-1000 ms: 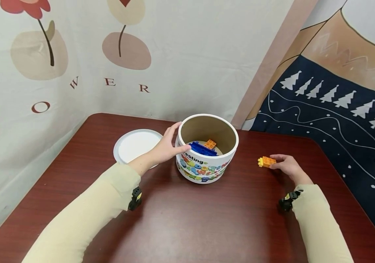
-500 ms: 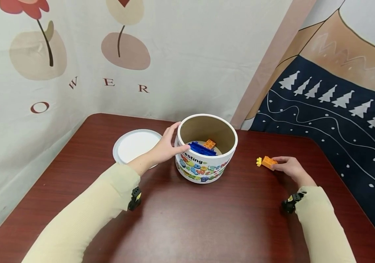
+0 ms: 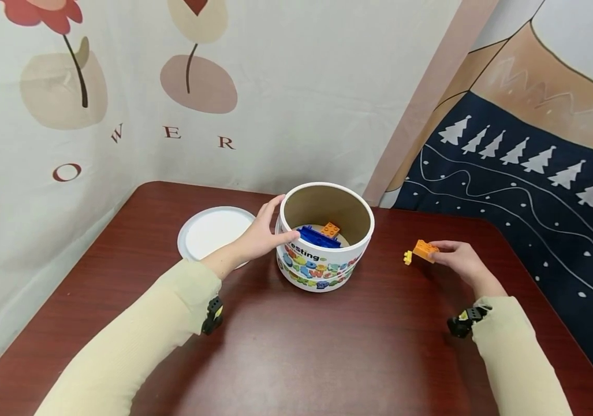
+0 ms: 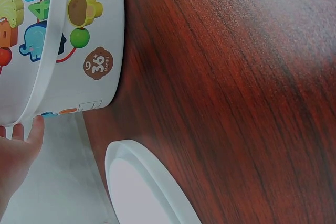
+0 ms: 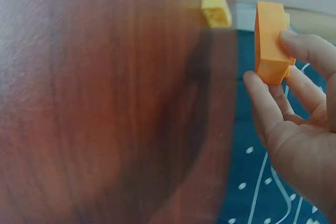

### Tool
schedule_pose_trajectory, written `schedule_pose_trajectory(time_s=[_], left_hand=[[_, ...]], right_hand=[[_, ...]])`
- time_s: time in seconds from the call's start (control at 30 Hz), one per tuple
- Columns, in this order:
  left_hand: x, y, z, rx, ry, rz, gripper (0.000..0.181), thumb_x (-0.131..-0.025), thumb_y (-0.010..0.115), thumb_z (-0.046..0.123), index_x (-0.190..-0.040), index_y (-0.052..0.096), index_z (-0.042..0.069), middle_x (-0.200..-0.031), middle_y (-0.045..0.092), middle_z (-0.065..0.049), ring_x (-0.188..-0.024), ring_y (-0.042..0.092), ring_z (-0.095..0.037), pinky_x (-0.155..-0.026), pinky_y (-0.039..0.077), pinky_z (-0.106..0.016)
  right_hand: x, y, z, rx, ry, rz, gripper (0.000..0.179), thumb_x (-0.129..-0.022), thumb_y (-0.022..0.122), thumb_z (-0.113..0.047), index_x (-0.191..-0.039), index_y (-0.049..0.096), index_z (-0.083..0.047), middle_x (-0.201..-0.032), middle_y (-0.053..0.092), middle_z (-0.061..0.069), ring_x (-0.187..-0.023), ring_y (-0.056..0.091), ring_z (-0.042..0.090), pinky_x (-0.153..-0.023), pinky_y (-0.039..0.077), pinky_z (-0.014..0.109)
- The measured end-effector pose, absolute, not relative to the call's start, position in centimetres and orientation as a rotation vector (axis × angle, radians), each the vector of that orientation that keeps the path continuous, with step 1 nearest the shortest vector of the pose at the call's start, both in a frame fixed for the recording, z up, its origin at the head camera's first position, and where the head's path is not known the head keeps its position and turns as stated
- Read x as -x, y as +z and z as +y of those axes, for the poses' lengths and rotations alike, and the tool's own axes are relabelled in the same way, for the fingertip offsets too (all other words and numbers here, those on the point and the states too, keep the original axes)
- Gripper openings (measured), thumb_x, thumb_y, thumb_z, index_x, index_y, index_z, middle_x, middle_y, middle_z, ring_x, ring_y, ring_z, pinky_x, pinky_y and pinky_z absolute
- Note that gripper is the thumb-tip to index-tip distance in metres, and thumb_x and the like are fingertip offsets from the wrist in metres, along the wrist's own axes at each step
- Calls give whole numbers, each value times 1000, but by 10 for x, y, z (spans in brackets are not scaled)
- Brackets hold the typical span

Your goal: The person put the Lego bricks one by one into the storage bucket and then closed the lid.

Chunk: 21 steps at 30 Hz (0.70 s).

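A round white bucket (image 3: 322,268) printed with colourful letters stands upright on the table. Inside it lie a long blue block (image 3: 319,236) and an orange studded brick (image 3: 329,230). My left hand (image 3: 263,235) spans the bucket's left side, with the thumb straight along the front rim and fingers at the back. To the right, my right hand (image 3: 459,260) pinches another orange brick (image 5: 269,43) between thumb and fingers, held above the table. A small yellow brick (image 3: 407,257) lies on the table just left of it.
A white round lid (image 3: 215,231) lies flat on the table, left of the bucket behind my left wrist. The dark red tabletop (image 3: 296,352) ends near a white printed cloth (image 3: 286,104) at the back and a navy tree-patterned cloth (image 3: 514,196) on the right.
My right hand has lifted the orange brick up and slightly right, apart from the small yellow brick, which was against it a second ago. The left hand keeps its place on the bucket.
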<state>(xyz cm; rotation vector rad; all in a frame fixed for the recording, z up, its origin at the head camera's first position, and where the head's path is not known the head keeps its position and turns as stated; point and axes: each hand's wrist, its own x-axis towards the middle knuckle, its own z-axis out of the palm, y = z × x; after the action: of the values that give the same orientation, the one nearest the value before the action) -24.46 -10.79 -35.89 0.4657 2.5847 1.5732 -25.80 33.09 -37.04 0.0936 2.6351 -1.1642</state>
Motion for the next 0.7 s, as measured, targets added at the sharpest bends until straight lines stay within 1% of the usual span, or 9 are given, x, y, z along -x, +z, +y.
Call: schedule_pose_trajectory(time_s=[0.07, 0.13, 0.27, 0.37, 0.43, 0.6, 0.7], left_hand=[[244, -358, -108, -464, 1574, 2584, 86, -83, 70, 28, -149, 15, 16, -151, 18, -14, -139, 22, -32, -109, 27, -56], [245, -359, -108, -466, 1578, 2582, 86, -83, 70, 28, -149, 15, 16, -151, 18, -13, -139, 22, -31, -110, 27, -56], [245, -359, -108, -467, 1578, 2579, 86, -83, 70, 28, -149, 15, 16, -152, 17, -13, -139, 22, -31, -109, 27, -55], [245, -359, -109, -469, 1578, 2573, 87, -83, 70, 29, -149, 14, 16, -152, 17, -14, -139, 22, -32, -109, 27, -56], [244, -359, -109, -470, 1582, 2568, 87, -84, 69, 30, -149, 14, 17, -151, 17, -14, -139, 22, -32, -109, 27, -57], [244, -357, -108, -462, 1586, 2558, 86, -84, 69, 30, -149, 14, 17, -152, 17, -14, -139, 22, -33, -108, 28, -58], [243, -357, -108, -448, 1583, 2555, 86, -84, 69, 30, -149, 14, 18, -152, 16, -13, -139, 22, -32, -108, 29, -57]], right_hand=[[258, -365, 328, -93, -1159, 2641, 55, -92, 57, -24, -135, 42, 7, -131, 46, 28, -94, 55, 15, -84, 51, 22], [258, -360, 326, -93, -1170, 2639, 55, -92, 57, -24, -135, 42, 7, -131, 46, 28, -94, 56, 15, -85, 51, 23], [258, -351, 320, -89, -1194, 2640, 55, -92, 57, -22, -135, 42, 8, -131, 45, 28, -87, 56, 6, -86, 51, 22], [258, -346, 315, -82, -1221, 2640, 55, -92, 58, -22, -135, 42, 9, -130, 46, 29, -81, 55, -2, -84, 51, 20], [259, -343, 313, -78, -1241, 2635, 55, -92, 58, -21, -135, 41, 10, -130, 45, 28, -80, 55, -5, -82, 51, 17], [260, -334, 306, -69, -1314, 2597, 56, -93, 57, -20, -136, 39, 10, -132, 43, 26, -79, 55, -8, -76, 49, 10], [260, -327, 299, -57, -1355, 2577, 56, -92, 58, -20, -135, 40, 10, -128, 46, 22, -79, 56, -8, -75, 49, 9]])
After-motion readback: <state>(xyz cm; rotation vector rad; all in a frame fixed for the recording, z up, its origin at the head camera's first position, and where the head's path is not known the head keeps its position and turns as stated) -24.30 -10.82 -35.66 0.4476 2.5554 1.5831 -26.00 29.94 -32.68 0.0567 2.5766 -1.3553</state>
